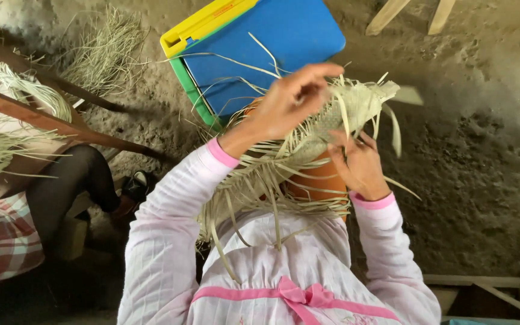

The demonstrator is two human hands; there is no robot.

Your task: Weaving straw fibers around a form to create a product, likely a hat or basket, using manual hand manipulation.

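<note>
A half-woven piece of pale straw lies over an orange rounded form in my lap, with many loose strands hanging toward me. My left hand is raised above the weave, fingers pinching a thin strand. My right hand rests against the weave's lower right side, fingers bent on the strands there. Both sleeves are pale pink with pink cuffs.
A blue case with a yellow and green edge lies on the dirt floor ahead. Another person's dark-trousered leg and checked cloth sit at left, under wooden slats with straw bundles. Wooden pieces lie at lower right.
</note>
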